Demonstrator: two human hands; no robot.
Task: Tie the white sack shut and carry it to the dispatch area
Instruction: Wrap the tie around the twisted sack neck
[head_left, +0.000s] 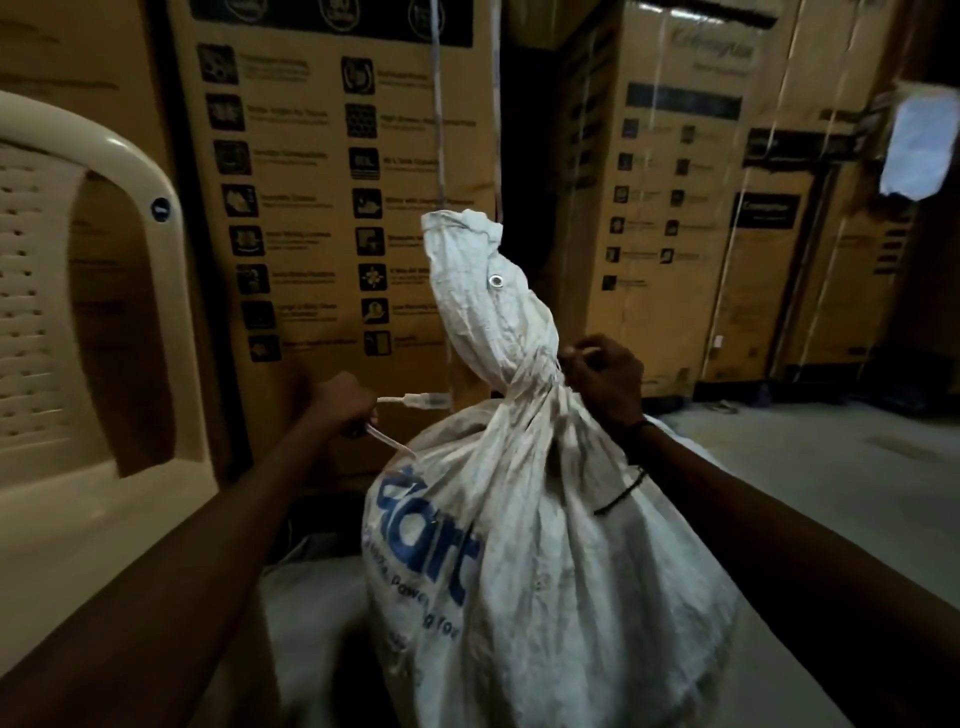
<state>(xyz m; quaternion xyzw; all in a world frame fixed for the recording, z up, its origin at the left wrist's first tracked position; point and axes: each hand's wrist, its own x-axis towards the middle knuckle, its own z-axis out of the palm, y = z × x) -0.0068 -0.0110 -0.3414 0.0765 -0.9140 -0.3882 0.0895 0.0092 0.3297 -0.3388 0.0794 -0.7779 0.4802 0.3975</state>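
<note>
Head | one white sack (545, 545) | left hand (340, 402) grips tie (410, 401) | right hand (602, 379) at neck

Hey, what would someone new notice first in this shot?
The white sack at centre, neck cinched with a tie. The left hand pulls a pale cord leftward while the right hand pinches at the knot. Tall cardboard boxes stand behind, a beige plastic chair at left.

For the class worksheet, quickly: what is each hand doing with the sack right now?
Left hand: closed, gripping the white tie strip.
Right hand: closed, pinching at the cinched neck of the white sack.
</note>
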